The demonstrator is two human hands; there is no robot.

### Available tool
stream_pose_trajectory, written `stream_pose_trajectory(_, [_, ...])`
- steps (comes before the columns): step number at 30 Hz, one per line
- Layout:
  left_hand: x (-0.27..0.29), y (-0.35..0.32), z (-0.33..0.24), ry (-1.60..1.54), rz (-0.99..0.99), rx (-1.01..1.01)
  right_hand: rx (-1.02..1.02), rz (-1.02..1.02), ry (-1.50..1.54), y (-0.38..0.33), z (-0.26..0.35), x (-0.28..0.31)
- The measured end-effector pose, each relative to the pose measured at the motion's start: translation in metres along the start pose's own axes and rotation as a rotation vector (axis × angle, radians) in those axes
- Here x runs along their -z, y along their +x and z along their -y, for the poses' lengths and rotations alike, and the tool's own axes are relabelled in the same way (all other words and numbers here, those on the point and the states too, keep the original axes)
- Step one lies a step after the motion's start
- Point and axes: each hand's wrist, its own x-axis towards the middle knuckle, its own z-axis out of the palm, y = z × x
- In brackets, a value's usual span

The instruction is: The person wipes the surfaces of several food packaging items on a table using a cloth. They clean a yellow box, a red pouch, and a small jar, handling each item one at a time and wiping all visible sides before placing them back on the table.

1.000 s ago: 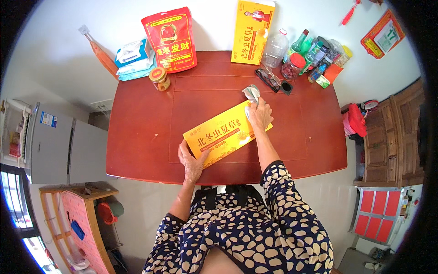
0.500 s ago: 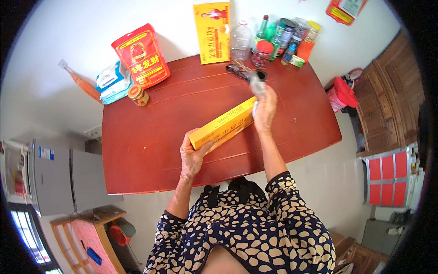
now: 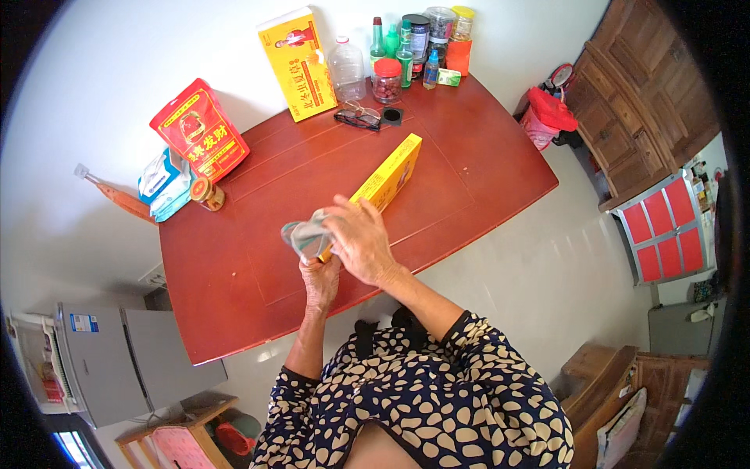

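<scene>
Flat yellow cardboard box (image 3: 397, 173), its near end gripped by the left hand (image 3: 319, 283) toward the front edge of the reddish-brown wooden surface (image 3: 273, 176), seems midway through handling, the right hand (image 3: 363, 242) clutching a crumpled grey-white cloth (image 3: 310, 233) there, the remainder unclear.

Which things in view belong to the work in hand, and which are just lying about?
In the work:
yellow box, its near end in the left hand
pale grey cloth, at the right hand

Just lying about:
second yellow box, standing at the back
red pouch
wipes packs
gold-lidded jar
glasses
clear bottle
red-lidded jar
</scene>
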Motion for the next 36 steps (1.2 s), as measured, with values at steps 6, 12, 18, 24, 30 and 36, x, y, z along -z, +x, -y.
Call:
stream_pose_trajectory(6, [-0.019,-0.012,-0.015,0.384,-0.038,-0.079,-0.213,-0.026,-0.219,0.008,-0.089,0.016])
stream_pose_trajectory(12, [-0.014,-0.016,-0.005,0.354,-0.025,-0.115,-0.353,-0.017,-0.320,0.027,-0.162,0.029])
stream_pose_trajectory(18, [-0.014,-0.014,-0.004,0.315,-0.026,-0.089,-0.137,0.013,-0.259,0.021,-0.113,0.015])
stream_pose_trajectory(24, [0.013,-0.018,0.008,-0.020,0.103,0.065,0.070,0.027,-0.039,-0.004,-0.002,-0.003])
stream_pose_trajectory(30, [0.029,-0.033,0.040,-0.459,-0.088,0.204,0.100,0.211,0.045,-0.014,0.010,-0.012])
stream_pose_trajectory(36, [0.013,-0.030,0.032,0.241,-0.018,-0.024,-0.006,0.230,-0.155,-0.002,-0.038,0.007])
